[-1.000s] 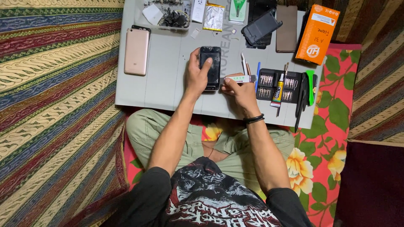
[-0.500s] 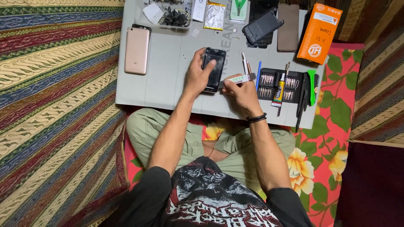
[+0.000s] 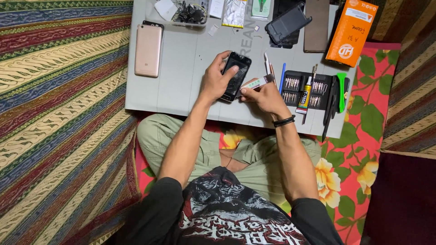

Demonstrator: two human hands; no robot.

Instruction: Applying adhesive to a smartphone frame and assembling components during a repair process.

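My left hand (image 3: 213, 81) grips the light, fragile phone (image 3: 235, 75) by its edges; right hand (image 3: 265, 95) pinches a small tube (image 3: 255, 83).

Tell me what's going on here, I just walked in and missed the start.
A person sits cross-legged at a grey board. The left hand grips a small black phone, thumb on its screen. The right hand holds a small flat tool at the phone's edge. A bit set lies to the right.
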